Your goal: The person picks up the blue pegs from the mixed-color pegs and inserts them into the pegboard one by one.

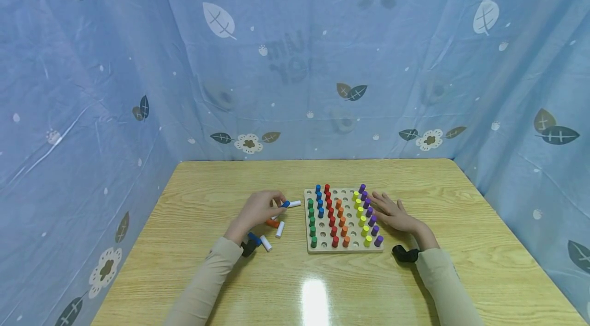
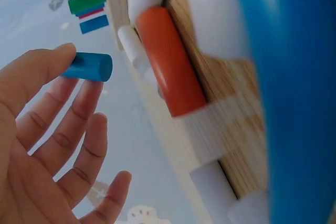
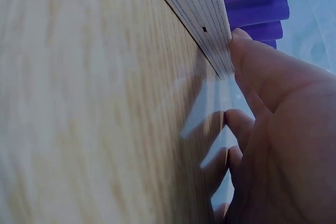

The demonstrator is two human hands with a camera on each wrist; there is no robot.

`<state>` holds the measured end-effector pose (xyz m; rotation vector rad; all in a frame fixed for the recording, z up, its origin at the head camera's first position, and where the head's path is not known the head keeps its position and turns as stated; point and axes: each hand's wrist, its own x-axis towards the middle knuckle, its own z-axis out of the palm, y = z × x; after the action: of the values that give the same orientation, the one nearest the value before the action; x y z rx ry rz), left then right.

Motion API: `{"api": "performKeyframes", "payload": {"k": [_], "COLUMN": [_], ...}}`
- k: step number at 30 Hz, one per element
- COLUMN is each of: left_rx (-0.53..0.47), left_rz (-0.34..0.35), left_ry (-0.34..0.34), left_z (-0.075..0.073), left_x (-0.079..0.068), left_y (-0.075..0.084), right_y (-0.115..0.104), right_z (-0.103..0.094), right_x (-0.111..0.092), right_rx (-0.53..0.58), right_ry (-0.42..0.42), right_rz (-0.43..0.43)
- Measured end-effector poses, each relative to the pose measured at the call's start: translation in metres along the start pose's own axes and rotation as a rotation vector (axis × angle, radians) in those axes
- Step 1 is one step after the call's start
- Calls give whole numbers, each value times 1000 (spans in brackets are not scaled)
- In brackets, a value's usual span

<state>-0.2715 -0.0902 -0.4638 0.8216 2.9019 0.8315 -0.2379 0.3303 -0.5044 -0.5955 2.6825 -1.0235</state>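
My left hand (image 1: 257,209) pinches a blue peg (image 2: 92,67) between thumb and fingers, held above the table left of the wooden pegboard (image 1: 332,251). The left wrist view shows the peg's round end pointing away from the fingertips, the other fingers spread loosely. At the board's right side lies my right hand (image 1: 394,215), fingers extended. Its thumb touches or nearly touches the board's edge beside the purple pegs (image 3: 257,11). Standing in the board are columns of green (image 1: 312,222), blue (image 1: 319,197), red (image 1: 333,222), orange (image 1: 342,221), yellow (image 1: 362,221) and purple pegs.
Loose pegs lie around my left hand: an orange peg (image 1: 273,223), a blue peg (image 1: 254,239) and several white ones, including a white peg (image 1: 279,230) nearer the board. Black wrist devices (image 1: 405,254) sit at both cuffs. A blue patterned curtain (image 1: 295,60) borders the table.
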Motion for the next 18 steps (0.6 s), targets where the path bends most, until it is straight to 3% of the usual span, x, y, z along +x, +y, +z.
{"api": "performKeyframes", "payload": {"k": [18], "left_rx": [17], "left_rz": [44], "left_ry": [16], "left_z": [12], "left_x": [14], "left_y": [28], "right_y": [1], "right_z": [1], "right_x": [0], "right_rx": [-19], "right_ry": [5], "right_rz": [15]}}
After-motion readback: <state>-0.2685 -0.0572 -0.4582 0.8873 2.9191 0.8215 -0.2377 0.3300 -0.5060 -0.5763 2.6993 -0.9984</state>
